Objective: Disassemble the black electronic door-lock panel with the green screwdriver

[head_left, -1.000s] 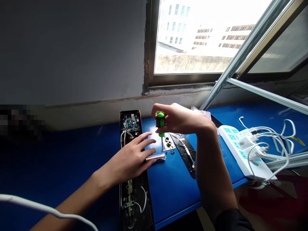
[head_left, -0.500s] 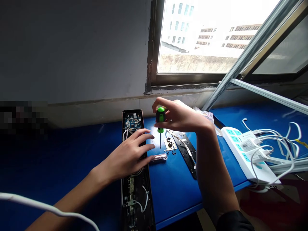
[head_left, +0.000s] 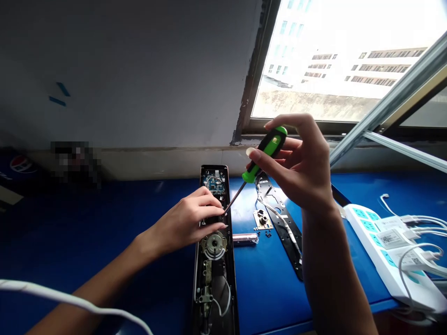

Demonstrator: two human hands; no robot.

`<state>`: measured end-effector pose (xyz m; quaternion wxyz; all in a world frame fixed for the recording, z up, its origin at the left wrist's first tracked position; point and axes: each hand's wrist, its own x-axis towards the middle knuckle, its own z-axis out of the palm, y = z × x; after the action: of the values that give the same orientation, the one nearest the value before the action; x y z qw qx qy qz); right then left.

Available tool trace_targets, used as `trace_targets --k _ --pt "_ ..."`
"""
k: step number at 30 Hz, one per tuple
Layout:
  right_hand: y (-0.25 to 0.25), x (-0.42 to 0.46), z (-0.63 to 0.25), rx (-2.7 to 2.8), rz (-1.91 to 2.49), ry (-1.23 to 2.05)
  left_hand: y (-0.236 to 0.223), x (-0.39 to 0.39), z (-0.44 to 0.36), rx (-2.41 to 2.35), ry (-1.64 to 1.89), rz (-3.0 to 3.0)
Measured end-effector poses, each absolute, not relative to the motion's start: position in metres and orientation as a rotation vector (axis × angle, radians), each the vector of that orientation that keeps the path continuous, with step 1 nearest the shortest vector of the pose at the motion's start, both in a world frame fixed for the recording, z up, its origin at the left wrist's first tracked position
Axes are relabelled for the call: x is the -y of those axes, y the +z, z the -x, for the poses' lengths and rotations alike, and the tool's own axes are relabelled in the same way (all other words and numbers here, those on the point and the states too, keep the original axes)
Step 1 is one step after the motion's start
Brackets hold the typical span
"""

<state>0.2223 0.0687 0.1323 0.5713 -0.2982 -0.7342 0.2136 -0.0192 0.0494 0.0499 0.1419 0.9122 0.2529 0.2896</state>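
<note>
My right hand [head_left: 300, 167] grips a green-and-black screwdriver [head_left: 267, 151], its handle tilted up to the right. The shaft slants down to the left, and its tip is at the edge of a long open black housing [head_left: 234, 279], which looks like an electronic door lock. My left hand [head_left: 192, 216] lies over the middle of this housing with thumb and fingers apart, fingertips close to the screwdriver tip. Inside the housing are a blue circuit board [head_left: 213, 182], a round metal part [head_left: 214, 243] and white wires. My left hand covers the area between board and round part.
Right of the housing lie a pink wrapped cylinder [head_left: 245, 239], a small metal plate [head_left: 262, 219], several loose screws [head_left: 268, 234] and a black perforated panel [head_left: 287, 232] with a white cable. A power strip [head_left: 377, 246] with plugs stands further right. A white cable [head_left: 77, 300] crosses the lower left.
The screwdriver has gone from upright over the table to tilted, its tip now at the housing beside my left fingers. My left fingers have drawn closer together. The view has shifted left.
</note>
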Motion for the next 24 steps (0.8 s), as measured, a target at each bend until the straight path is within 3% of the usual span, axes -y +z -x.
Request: trace_targets --k 12,24 --pt "0.126 -0.069 -0.212 1.710 0.561 0.378 0.055 -0.053 0.029 -0.815 0.815 -2.593" --pt "0.128 -0.056 -0.199 1.973 0.430 0.599 0.058 -0.056 0.034 -0.906 0.630 -2.630"
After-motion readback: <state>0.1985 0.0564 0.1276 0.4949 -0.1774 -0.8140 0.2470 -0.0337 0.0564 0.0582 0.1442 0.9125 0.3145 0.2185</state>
